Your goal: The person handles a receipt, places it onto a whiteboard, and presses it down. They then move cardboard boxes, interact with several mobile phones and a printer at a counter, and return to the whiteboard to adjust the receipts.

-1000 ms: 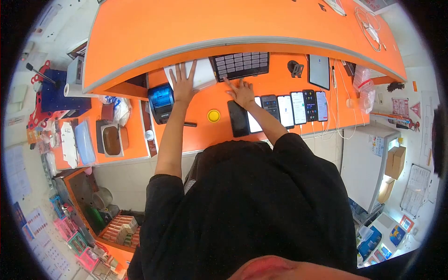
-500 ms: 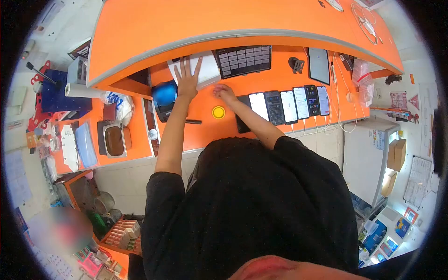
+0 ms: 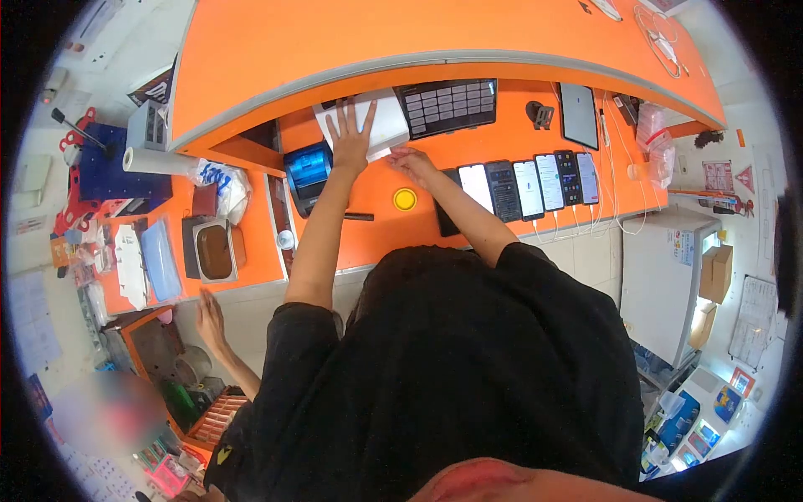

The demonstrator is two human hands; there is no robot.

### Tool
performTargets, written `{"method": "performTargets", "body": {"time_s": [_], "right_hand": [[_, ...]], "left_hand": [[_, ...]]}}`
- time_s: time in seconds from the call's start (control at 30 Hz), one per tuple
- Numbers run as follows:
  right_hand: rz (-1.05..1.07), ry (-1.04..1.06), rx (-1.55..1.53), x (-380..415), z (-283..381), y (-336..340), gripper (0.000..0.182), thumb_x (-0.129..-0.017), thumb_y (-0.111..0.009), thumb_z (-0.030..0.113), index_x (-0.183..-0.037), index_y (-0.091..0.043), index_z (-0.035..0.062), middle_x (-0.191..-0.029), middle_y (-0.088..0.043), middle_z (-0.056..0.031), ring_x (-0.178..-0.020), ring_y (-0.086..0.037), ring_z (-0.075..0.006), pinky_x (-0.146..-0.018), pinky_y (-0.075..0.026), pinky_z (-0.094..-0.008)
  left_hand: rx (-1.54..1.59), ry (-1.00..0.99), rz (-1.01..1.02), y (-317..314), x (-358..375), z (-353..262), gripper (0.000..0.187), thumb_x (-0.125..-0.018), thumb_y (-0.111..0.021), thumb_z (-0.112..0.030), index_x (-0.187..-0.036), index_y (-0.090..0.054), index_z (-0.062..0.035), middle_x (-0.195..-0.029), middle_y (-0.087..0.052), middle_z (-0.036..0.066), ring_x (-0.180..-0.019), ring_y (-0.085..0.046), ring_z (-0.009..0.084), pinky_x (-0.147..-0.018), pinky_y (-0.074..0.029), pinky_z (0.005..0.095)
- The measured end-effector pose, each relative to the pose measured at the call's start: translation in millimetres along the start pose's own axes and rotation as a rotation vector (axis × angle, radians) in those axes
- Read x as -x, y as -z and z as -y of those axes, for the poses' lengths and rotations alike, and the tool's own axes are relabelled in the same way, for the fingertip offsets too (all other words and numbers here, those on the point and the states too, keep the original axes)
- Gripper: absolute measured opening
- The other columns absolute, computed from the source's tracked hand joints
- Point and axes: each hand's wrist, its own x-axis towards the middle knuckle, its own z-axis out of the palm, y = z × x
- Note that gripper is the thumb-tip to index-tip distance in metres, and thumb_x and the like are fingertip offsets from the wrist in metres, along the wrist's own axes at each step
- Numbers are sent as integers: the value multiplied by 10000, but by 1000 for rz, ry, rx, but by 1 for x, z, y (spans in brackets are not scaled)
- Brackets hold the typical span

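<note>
My left hand [image 3: 351, 138] lies flat, fingers spread, on top of a white box-like object [image 3: 389, 121] under the shelf. My right hand [image 3: 411, 165] is at the lower right corner of that object, with its fingers curled together. Whatever those fingertips hold, if anything, is too small to make out. A yellow round tub [image 3: 405, 199] stands on the orange desk below both hands. To the left of my left hand is a black device with a shiny blue cover [image 3: 307, 170]. A dark tablet with a grid on its screen [image 3: 447, 107] leans behind my right hand.
Several phones [image 3: 529, 188] lie in a row on the right, with white cables [image 3: 615, 180]. Another tablet [image 3: 579, 115] stands behind them. An orange shelf [image 3: 435, 33] overhangs the desk. A metal tray [image 3: 216, 253] sits at left. Another person's hand [image 3: 211, 318] reaches in at lower left.
My right hand has moved against the white object's corner. The view has shifted slightly, so the desk appears a little further right. Another person's arm has appeared at lower left.
</note>
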Motion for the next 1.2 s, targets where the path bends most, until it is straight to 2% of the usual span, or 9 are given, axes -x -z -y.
{"method": "performTargets", "body": {"time_s": [0.2,0.27,0.33,0.4,0.47,0.53,0.73,1.03,1.2], "right_hand": [[8,22,17,6,0,-9,332,-869,-656,4,-1174,-529,-36,-1146,-603,-144,-1061,-623,-243,-977,-520,-344],[-22,2,105,10,0,-17,318,-864,-694,62,-1143,-559,-8,-1116,-623,-113,-1034,-629,-216,-926,-530,-320],[-43,-8,195,5,1,-21,308,-859,-732,120,-1112,-590,19,-1086,-642,-82,-1006,-634,-189,-874,-541,-296],[-73,9,261,-5,-4,-18,378,-786,-820,153,-1069,-592,48,-1030,-640,-48,-918,-634,-172,-743,-539,-290],[-113,33,284,-4,-5,-22,336,-769,-840,176,-1007,-639,52,-955,-662,-44,-867,-631,-156,-720,-531,-288],[-133,85,392,-1,-2,-22,213,-772,-835,167,-893,-690,68,-866,-682,0,-765,-621,-105,-667,-499,-246],[-358,388,668,-26,-22,-12,309,-689,-885,166,-858,-713,-27,-815,-709,-54,-711,-640,-137,-636,-513,-269],[-577,567,749,4,-23,-48,272,-721,-861,111,-883,-707,-44,-788,-681,-32,-713,-603,-104,-646,-497,-252],[-428,572,765,11,-21,-44,247,-728,-845,112,-866,-693,-26,-751,-658,-33,-678,-576,-103,-635,-483,-264]], "left_hand": [[101,-18,-19,-4,0,3,1266,-621,-775,12,-1568,8,-289,-1605,0,225,-1471,31,463,-1141,-47,658],[128,-29,-202,-11,10,7,1091,-646,-746,21,-1553,-198,-242,-1597,-98,223,-1477,-62,434,-1167,-105,592],[714,14,-601,-13,37,4,729,-706,-686,34,-1386,-480,-128,-1455,-377,224,-1361,-346,401,-1115,-295,487],[1057,426,-836,-41,68,-16,401,-761,-631,39,-1155,-594,-28,-1168,-555,180,-1079,-540,323,-962,-427,387],[1045,699,-744,-72,94,-33,296,-804,-625,24,-1097,-587,3,-983,-564,119,-879,-556,239,-820,-471,327],[1346,679,-606,-118,102,-43,266,-843,-678,-43,-1091,-603,15,-970,-623,103,-865,-601,183,-798,-494,292],[1455,726,-240,-112,89,-36,403,-840,-762,-178,-1163,-624,19,-1114,-674,147,-1025,-633,188,-895,-497,307],[1961,667,-177,-136,70,-21,301,-862,-729,-81,-1134,-629,0,-1062,-670,90,-974,-643,168,-839,-516,278],[1991,663,-237,-149,66,-21,190,-869,-721,-76,-1030,-653,-2,-906,-677,52,-814,-639,129,-757,-513,258]]}}
